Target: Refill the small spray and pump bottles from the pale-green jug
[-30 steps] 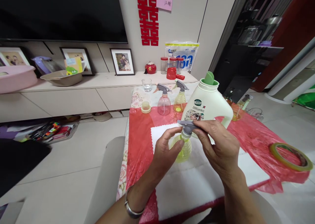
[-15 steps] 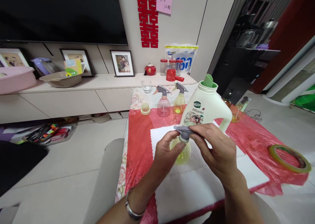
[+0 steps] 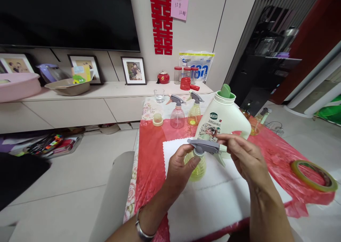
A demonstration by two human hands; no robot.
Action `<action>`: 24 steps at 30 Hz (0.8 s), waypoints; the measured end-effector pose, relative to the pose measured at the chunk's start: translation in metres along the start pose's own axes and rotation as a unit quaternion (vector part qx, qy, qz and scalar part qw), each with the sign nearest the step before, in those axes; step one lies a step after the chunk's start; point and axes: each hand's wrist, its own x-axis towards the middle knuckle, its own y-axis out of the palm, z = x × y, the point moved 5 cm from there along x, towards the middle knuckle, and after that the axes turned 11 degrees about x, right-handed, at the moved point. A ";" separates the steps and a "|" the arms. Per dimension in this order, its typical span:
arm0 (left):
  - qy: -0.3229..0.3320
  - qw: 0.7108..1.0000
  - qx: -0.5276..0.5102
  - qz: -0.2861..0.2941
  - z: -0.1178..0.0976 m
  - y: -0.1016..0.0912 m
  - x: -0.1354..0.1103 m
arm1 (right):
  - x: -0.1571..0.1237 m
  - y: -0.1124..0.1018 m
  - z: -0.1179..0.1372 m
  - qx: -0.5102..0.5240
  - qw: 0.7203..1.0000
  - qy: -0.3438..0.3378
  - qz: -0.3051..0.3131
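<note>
My left hand (image 3: 181, 167) is closed around the neck of a clear yellow-green spray bottle (image 3: 197, 171), which holds some yellow liquid. Its grey spray head (image 3: 205, 146) sits on the neck, with the pale green trigger and nozzle pointing right. My right hand (image 3: 243, 157) is beside the nozzle end, fingers loosely bent and slightly apart, with no firm grip on the head showing. Behind the bottle stands a large cream detergent jug (image 3: 223, 117) with a green spout. A white cloth (image 3: 207, 210) lies beneath.
A pink spray bottle (image 3: 177, 117) and another yellow one (image 3: 195, 112) stand behind, near a pale cap (image 3: 158, 119) and a glass (image 3: 159, 95). Red plastic sheeting (image 3: 151, 157) covers the table. A tape roll (image 3: 314, 176) lies at right; a grey seat (image 3: 114, 192) is at left.
The spray head has turned so its trigger and nozzle now show toward the right. My right hand has shifted right, off the top of the head. My left hand keeps its hold.
</note>
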 end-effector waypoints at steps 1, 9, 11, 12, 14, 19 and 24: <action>0.001 1.000 -0.002 0.000 0.000 0.000 0.000 | 0.001 0.000 -0.005 -0.004 1.000 0.023 0.002; 0.016 1.000 -0.010 0.020 -0.004 0.001 -0.002 | 0.003 0.033 -0.007 0.032 0.992 0.076 0.096; 0.022 0.999 -0.007 0.025 -0.004 0.001 -0.001 | 0.003 0.036 -0.009 0.058 0.991 0.078 0.087; 0.030 0.999 -0.003 0.026 -0.004 0.001 0.000 | 0.002 0.037 -0.011 0.064 0.992 0.079 0.080; 0.054 0.998 0.013 0.022 -0.004 0.000 0.001 | 0.003 0.038 -0.015 0.063 0.992 0.081 0.067; 0.081 0.997 0.017 0.012 -0.001 -0.002 0.003 | 0.004 0.042 -0.015 0.035 0.995 0.072 0.065; 0.047 0.998 -0.037 0.021 0.007 0.000 0.000 | 0.006 0.044 -0.009 -0.014 0.995 0.053 0.081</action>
